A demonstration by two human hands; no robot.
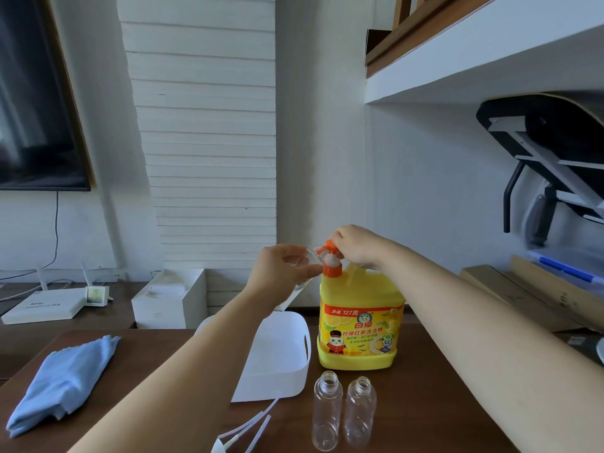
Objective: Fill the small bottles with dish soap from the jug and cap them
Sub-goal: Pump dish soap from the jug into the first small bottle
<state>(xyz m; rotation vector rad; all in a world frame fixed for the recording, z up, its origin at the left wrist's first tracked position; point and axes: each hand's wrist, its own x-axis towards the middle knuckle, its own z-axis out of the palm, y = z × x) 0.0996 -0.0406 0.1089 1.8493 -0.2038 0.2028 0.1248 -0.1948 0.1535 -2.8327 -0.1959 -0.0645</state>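
Observation:
A yellow dish soap jug (359,328) with an orange pump head (331,253) stands on the brown table. My right hand (358,246) rests on top of the pump head, fingers curled over it. My left hand (284,273) grips a clear small bottle (309,263), tilted with its mouth at the pump spout. Two more clear bottles, uncapped and empty, stand in front of the jug: one on the left (327,410) and one on the right (359,410).
A white plastic basket (281,367) sits left of the jug. White pump tubes with caps (242,433) lie near the table's front edge. A folded blue cloth (65,380) lies at the left. A white box (170,299) stands behind the table.

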